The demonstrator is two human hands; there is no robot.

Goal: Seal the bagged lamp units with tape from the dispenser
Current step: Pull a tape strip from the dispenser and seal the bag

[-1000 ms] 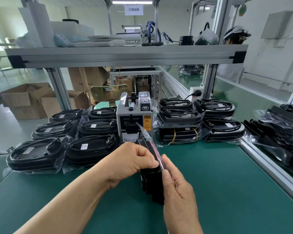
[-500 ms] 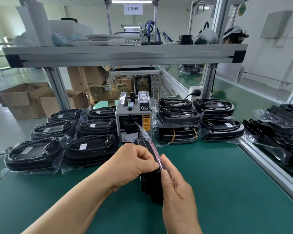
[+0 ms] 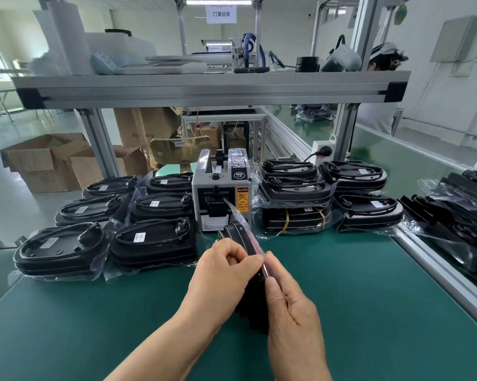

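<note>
Bagged lamp unit [image 3: 240, 237] stands on edge on the worktop [image 3: 369, 298] near the tape dispenser [image 3: 220, 193], my left hand [image 3: 220, 279] and right hand [image 3: 289, 306] both pinching its flap closed, I judge ready for taping.

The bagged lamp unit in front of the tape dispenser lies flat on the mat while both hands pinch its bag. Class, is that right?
No: the head view shows the bagged lamp unit standing on edge, not flat. It is in front of the tape dispenser, on the mat, with left hand and right hand pinching its bag.
</note>
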